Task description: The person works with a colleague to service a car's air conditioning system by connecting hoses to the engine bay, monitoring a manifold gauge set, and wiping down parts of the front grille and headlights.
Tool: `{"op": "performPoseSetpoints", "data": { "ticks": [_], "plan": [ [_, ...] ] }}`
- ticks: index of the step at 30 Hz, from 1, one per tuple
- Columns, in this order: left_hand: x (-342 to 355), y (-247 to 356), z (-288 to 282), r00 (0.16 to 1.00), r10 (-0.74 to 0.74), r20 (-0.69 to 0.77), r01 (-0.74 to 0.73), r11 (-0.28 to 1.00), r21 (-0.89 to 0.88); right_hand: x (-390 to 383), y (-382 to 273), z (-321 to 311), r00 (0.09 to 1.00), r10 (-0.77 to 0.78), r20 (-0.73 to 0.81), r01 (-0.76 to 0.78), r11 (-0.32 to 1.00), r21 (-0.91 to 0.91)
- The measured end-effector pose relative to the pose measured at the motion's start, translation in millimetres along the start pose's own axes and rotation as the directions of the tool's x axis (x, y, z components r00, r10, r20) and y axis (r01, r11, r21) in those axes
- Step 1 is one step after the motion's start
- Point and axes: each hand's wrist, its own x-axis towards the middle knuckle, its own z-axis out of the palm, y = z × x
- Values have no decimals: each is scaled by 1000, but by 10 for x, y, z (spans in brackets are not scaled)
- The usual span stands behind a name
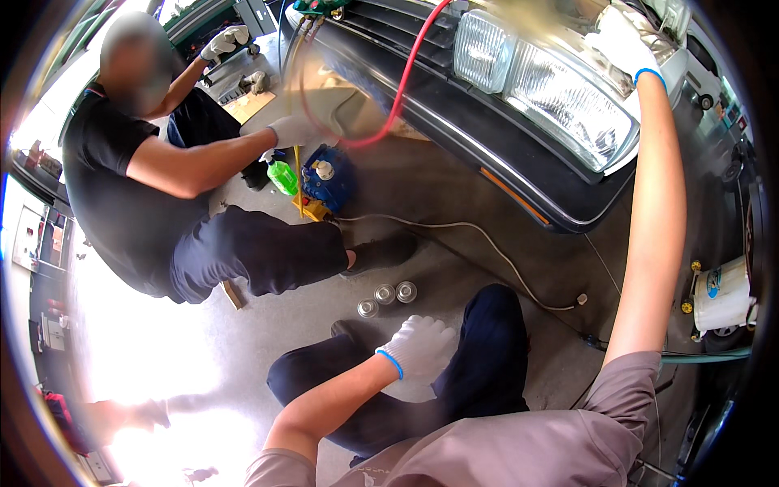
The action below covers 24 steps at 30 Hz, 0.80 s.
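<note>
My left hand [419,347], in a white glove with a blue cuff, hangs over my bent legs with its fingers curled in and nothing seen in it. My right arm reaches up to the front corner of a car. There my right hand [625,50], gloved the same way, lies on the bodywork just above the headlight [560,101], fingers stretched out and partly blurred. On the floor ahead of my left hand stand three small silver cans [384,294]. A red hose [406,69] loops down in front of the grille.
At left a co-worker [130,178] crouches, one gloved hand by a yellow hose [298,183]. Beside it are a blue pump-like machine [329,183] and a green bottle [282,177]. A pale cord [487,235] crosses the floor under the black bumper [519,170]. A white bucket [720,300] stands at right.
</note>
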Motion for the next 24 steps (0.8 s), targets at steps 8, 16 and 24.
{"op": "performPoseSetpoints", "data": {
  "ticks": [8,16,24],
  "plan": [
    [2,-7,18,1000,0,0,0,1000,0,-61,-185,-435,981,165,105,-186,951,248],
    [7,-5,35,1000,-3,-17,3,1000,-3,-207,-189,-446,976,214,-44,-176,889,422],
    [1,25,-51,1000,0,30,-1,1000,25,-106,-205,-499,965,217,150,-251,930,268]
  ]
}}
